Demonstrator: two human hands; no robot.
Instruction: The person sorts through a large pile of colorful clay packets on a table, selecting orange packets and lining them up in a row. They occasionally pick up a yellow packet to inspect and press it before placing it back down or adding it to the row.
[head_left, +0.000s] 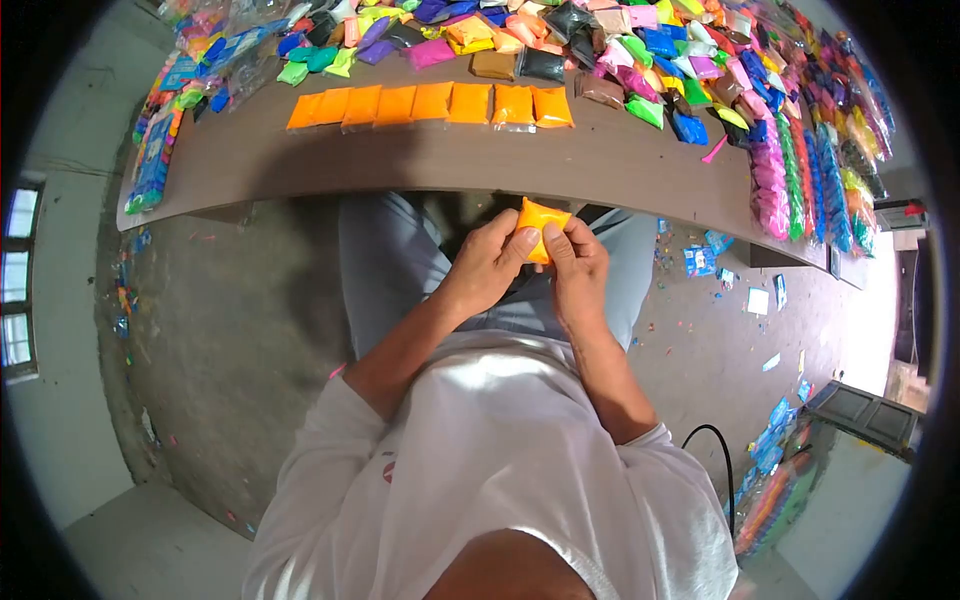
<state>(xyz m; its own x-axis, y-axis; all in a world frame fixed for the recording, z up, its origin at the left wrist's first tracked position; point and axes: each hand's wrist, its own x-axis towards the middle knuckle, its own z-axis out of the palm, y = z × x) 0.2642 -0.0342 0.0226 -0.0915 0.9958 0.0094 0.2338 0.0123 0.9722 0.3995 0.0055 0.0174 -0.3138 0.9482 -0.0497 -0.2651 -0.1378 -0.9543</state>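
- Head view: my left hand [492, 262] and right hand [580, 272] grip a yellow-orange packet [541, 218], thumbs pressing its face, just off the near edge of the table [600, 170].
- Eight orange packets [433, 101] lie done in a row; mine is outside it.
- Mixed packets [428, 53] crowd behind; long bags [769, 185] fill the right end.

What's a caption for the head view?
Left hand and right hand pinch an amber packet before a brown table with a row of orange packets and a multicolored packet pile.
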